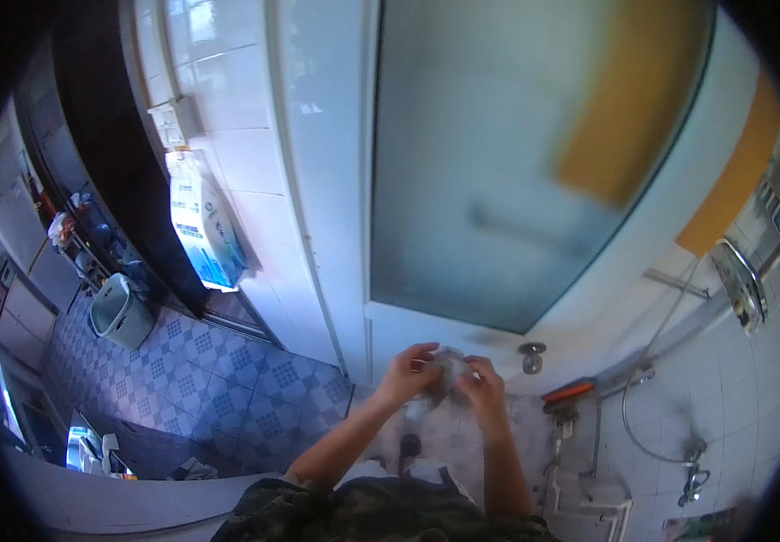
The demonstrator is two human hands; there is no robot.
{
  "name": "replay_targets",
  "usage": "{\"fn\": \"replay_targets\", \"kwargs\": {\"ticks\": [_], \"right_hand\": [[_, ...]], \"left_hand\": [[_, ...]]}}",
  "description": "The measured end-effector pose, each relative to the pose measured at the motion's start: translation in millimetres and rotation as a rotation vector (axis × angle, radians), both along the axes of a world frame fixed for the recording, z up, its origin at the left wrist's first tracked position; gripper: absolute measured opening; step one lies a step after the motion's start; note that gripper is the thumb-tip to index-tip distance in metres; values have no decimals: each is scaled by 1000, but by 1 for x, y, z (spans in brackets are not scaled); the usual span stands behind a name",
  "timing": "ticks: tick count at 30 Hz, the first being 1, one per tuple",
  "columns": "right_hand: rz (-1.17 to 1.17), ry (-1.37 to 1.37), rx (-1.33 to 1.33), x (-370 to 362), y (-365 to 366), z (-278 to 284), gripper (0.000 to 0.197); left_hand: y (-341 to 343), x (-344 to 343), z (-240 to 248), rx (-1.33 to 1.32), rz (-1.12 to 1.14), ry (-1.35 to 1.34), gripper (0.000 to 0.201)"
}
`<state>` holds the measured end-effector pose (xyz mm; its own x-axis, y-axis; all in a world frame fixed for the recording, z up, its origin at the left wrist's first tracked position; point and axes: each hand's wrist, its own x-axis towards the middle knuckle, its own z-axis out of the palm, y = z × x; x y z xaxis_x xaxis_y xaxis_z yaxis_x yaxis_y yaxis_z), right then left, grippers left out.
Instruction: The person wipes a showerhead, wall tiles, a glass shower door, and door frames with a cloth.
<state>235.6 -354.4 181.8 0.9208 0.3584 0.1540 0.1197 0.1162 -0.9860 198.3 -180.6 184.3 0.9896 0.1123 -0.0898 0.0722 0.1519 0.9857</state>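
The person's two bare hands meet in front of the body, low in the head view, with a small pale, crumpled thing [448, 369] held between them; it looks like a wad of thin plastic or cloth, but it is too small and blurred to name for sure. The left hand [408, 370] has its fingers curled and pinched on the left side of the wad, and the right hand [483, 384] closes on its right side, so both are clamped on it at once. Both forearms rise from the lower edge, above a camouflage-patterned garment [381, 510]. Beyond the hands stands a white door with a frosted glass panel [516, 163], and a round metal door handle [531, 354] sits just right of the hands. To the right, on the white tiled wall, hang a shower hose [629, 425] and a chrome rack [740, 285]. To the left, well apart, a pale green bin [121, 312] stands on the blue patterned floor tiles [227, 379], and a white and blue bag [205, 226] leans against the wall.
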Motion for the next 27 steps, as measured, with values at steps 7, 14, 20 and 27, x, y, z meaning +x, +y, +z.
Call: {"fn": "replay_targets", "kwargs": {"ticks": [7, 14, 20, 27], "right_hand": [[-20, 120, 501, 46, 54, 41, 18], [-246, -300, 527, 73, 147, 105, 26], [-493, -1209, 7, 90, 242, 170, 40], [-882, -1410, -504, 97, 294, 135, 13]], "left_hand": [[58, 17, 5, 344, 469, -299, 33], [112, 11, 34, 425, 602, -278, 26], [173, 30, 66, 537, 833, -529, 24], [244, 82, 110, 555, 658, -775, 39]]}}
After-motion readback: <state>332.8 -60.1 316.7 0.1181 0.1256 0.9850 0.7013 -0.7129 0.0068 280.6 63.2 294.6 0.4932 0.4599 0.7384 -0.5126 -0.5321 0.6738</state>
